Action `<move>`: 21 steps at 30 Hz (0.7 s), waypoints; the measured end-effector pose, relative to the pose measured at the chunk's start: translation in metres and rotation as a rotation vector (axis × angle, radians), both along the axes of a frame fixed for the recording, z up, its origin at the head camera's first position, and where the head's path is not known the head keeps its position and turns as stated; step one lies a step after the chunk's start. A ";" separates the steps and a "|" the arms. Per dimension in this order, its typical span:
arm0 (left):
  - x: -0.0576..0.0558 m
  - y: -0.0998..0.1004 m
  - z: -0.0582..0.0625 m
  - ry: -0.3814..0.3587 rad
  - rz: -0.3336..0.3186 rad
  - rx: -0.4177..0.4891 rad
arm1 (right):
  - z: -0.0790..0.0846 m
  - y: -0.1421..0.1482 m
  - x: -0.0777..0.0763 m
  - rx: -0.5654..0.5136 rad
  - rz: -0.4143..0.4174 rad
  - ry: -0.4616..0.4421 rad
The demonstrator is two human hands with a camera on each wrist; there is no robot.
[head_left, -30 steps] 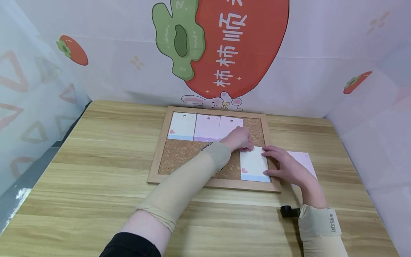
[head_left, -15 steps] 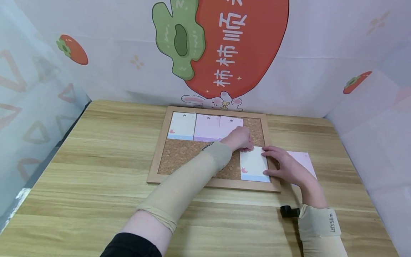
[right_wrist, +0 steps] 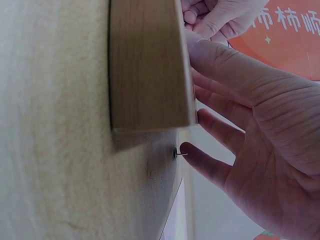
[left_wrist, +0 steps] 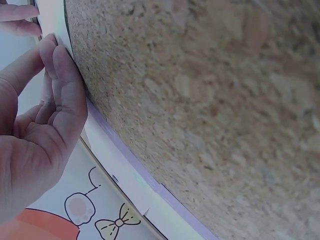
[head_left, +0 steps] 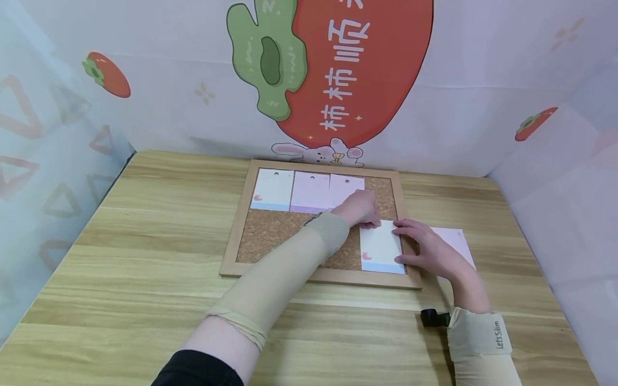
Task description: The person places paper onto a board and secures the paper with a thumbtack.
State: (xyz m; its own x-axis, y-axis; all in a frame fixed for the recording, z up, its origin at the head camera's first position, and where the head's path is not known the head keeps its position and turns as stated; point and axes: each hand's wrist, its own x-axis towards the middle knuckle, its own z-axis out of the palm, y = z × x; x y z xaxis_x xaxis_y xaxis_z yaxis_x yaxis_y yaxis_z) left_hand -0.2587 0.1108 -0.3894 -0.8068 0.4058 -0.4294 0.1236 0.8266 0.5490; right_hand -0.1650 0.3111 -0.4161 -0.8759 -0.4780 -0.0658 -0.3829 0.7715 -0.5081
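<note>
A white card [head_left: 376,249] with a blue bottom strip lies at the lower right of the framed corkboard [head_left: 275,230]. My left hand [head_left: 361,209] has thumb and fingertips pinched together at its top edge; what sits between them is hidden. The left wrist view also shows this left hand [left_wrist: 45,115] with its fingertips meeting close over the card. My right hand [head_left: 429,249] rests its spread, relaxed fingers on the card's right edge. In the right wrist view, a thumbtack [right_wrist: 176,154] is by one fingertip of that hand [right_wrist: 260,120].
A white card [head_left: 272,187] and two lilac cards [head_left: 311,190] are pinned along the board's top row. Another lilac card [head_left: 455,242] lies on the wooden table [head_left: 145,241], partly under my right hand. A printed cloth [head_left: 183,107] hangs behind.
</note>
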 end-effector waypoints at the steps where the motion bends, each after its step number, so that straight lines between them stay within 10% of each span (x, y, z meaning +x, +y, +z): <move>1: 0.000 0.000 0.000 -0.001 0.001 -0.003 | 0.000 0.000 0.000 -0.001 0.000 0.001; 21: -0.003 -0.015 -0.007 0.013 -0.074 0.108 | 0.002 0.001 -0.001 0.012 -0.003 -0.010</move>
State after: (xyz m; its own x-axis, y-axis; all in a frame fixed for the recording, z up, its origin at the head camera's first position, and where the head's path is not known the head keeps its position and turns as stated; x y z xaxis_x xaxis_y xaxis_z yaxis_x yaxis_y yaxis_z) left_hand -0.2619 0.0958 -0.3968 -0.7784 0.5075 -0.3695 0.1900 0.7514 0.6319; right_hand -0.1658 0.3119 -0.4143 -0.8767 -0.4743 -0.0803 -0.3754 0.7789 -0.5023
